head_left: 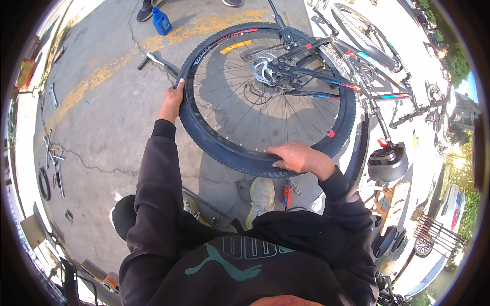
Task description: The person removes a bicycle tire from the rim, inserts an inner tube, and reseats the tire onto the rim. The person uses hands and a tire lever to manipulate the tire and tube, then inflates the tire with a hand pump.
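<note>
A bicycle wheel with a black knobby tyre [209,145] lies tilted on its side in front of me, still joined to the bicycle frame [319,76]. Its brake disc [262,69] and an orange spoke reflector [235,47] face up. My left hand [172,102] is wrapped round the tyre at the wheel's left edge, thumb on top and most fingers hidden beneath. On the near side, my right hand [297,155] bends over the tyre and rim, fingers toward the spokes and thumb on the sidewall. A tool with a T-shaped handle [155,59] lies just beyond my left hand.
A blue bottle [161,23] stands at a person's shoe [144,13]. Metal tools [53,153] and a black ring [44,183] lie far left. A red-handled tool [288,196] rests by my shoe [262,199]. A black helmet [388,163] hangs from the handlebar; another bicycle wheel [365,30] lies behind.
</note>
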Demonstrator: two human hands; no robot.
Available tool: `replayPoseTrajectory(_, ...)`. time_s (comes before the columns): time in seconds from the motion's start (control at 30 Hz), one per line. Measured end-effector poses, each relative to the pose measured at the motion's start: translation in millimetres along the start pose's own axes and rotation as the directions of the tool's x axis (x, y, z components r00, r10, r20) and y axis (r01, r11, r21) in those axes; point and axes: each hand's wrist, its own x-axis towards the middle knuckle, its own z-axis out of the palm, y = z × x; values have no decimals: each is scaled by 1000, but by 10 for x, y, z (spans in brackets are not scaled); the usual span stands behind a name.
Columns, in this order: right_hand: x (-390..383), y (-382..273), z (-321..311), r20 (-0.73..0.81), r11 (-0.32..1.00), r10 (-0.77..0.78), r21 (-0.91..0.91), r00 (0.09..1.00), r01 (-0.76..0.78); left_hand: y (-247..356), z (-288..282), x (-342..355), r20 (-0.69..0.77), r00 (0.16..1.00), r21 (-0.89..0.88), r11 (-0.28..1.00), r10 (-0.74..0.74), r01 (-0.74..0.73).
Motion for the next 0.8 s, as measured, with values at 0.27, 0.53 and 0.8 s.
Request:
replayPoseTrajectory(0.27, -232, 14, -341, -61, 989, -56, 136, 997, 64, -219, 41, -295, -24, 996, -222, 972, -91, 83)
replayPoseTrajectory(0.53, 1488, -837, -194, -364, 998, -52, 25, 930, 65, -439, 447, -1358, -361, 932, -60, 996, 38, -64)
replayPoseTrajectory(0.8, 1485, -1079, 115, -417, 998, -13, -57, 909, -12, -196, 15, -635, -100, 994, 155, 986, -49, 65)
